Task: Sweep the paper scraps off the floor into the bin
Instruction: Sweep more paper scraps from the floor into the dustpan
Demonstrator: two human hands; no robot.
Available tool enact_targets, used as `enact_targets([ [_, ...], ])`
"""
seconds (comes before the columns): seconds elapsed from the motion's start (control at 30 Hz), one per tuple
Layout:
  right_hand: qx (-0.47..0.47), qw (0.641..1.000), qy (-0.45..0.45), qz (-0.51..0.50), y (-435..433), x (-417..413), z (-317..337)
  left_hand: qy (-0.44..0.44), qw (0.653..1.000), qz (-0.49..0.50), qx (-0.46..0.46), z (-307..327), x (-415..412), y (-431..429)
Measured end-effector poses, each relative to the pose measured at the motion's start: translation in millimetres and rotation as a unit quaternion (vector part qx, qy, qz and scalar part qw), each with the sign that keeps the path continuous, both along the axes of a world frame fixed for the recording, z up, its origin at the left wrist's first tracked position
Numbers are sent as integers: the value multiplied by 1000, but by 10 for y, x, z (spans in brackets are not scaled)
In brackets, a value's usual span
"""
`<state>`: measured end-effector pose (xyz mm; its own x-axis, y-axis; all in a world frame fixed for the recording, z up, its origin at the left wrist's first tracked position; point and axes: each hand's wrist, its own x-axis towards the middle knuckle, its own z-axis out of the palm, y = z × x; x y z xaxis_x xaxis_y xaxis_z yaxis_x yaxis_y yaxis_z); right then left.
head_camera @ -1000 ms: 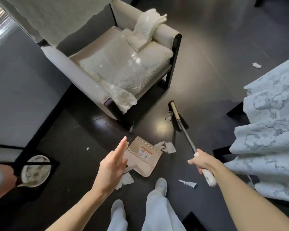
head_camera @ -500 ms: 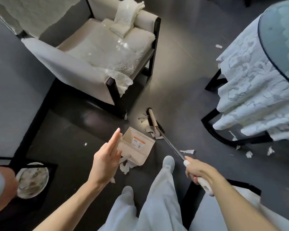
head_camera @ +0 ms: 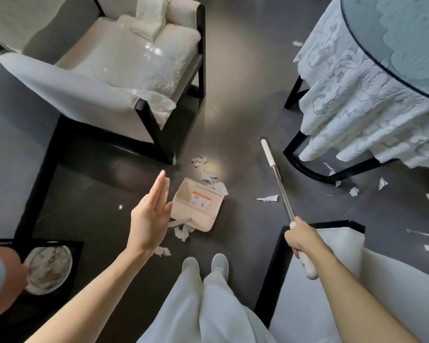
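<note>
A beige dustpan (head_camera: pixel 198 204) lies on the dark floor, and torn paper scraps (head_camera: pixel 213 181) are piled at its far edge. More scraps lie beyond it (head_camera: pixel 200 160), to its right (head_camera: pixel 268 198), and by its handle (head_camera: pixel 182 231). My left hand (head_camera: pixel 150 216) hovers flat just left of the pan, fingers straight, holding nothing. My right hand (head_camera: pixel 301 240) grips the white handle of the broom (head_camera: pixel 280 184). The broom's head (head_camera: pixel 265 146) points away from me, right of the pan and apart from the scraps.
A cream armchair (head_camera: pixel 114 70) stands at the upper left. A round table under a lace cloth (head_camera: pixel 362 95) is at the upper right, with scraps (head_camera: pixel 354 191) beneath it. A second chair (head_camera: pixel 332 256) is beside my right arm. A plate (head_camera: pixel 47 268) sits lower left.
The broom has swung right, away from the dustpan's far edge where it was sweeping. The view has shifted toward the table. My left hand stays flat beside the pan.
</note>
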<state>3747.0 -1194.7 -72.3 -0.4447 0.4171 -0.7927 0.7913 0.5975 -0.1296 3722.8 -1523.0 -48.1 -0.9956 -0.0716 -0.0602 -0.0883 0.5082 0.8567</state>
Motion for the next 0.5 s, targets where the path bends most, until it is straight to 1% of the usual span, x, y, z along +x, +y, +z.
enact_targets([
  [0.1,19,998,-43,34,45,104,-77,-11,1000,13,20,36,-33,75],
  [0.2,-3,989,-108,97,-116,180,-125,-6,1000,16,10,61,-32,95],
  [0.27,-26,982,-132,132,-308,255,-181,-3,1000,10,2,51,8,67],
  [0.37,-67,982,-123,129,-641,331,-88,-12,1000,8,19,90,124,-36],
  [0.47,-97,985,-101,101,-937,372,-70,0,1000,-2,8,147,326,-234],
  [0.5,-122,985,-97,80,-1030,383,-77,0,1000,-2,14,167,411,-326],
])
